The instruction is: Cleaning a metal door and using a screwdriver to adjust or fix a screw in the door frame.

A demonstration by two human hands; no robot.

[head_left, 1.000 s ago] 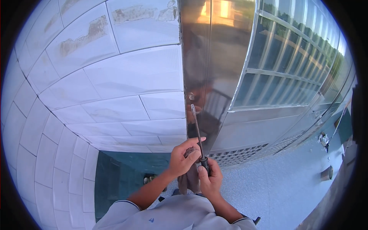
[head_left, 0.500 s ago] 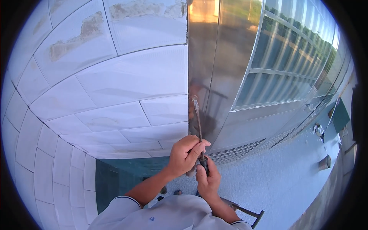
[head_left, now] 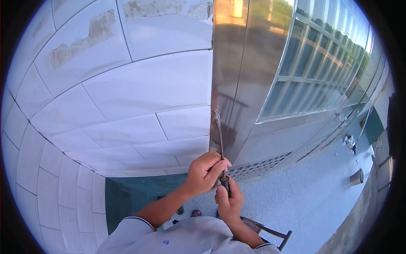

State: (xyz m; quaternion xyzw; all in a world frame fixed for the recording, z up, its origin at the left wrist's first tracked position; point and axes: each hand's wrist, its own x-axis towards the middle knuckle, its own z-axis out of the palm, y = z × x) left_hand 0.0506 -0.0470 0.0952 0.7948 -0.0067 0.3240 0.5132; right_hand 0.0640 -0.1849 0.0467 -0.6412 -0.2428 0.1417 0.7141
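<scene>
Head view: one screwdriver [head_left: 220,142] is pointing up along a shiny metal panel [head_left: 230,72], its flat tip lying at or just in front of a small pale mark [head_left: 217,109]; whether the two are touching, I cannot tell. The right hand [head_left: 229,201] is gripping the dark handle, fingers curled firmly around it. The left hand [head_left: 204,173] is steadying the shaft just above, thumb and forefinger pinching it, the other fingers folded in. The tool is probably feeling stiff, tough and fairly light; its smooth shaft is likely offering less purchase than the handle, so the handle is making the better hold. By count, two hands and one screwdriver are showing, with one bucket [head_left: 357,178] standing on the floor [head_left: 304,203] at right and at least one window [head_left: 311,63] rising above.
</scene>
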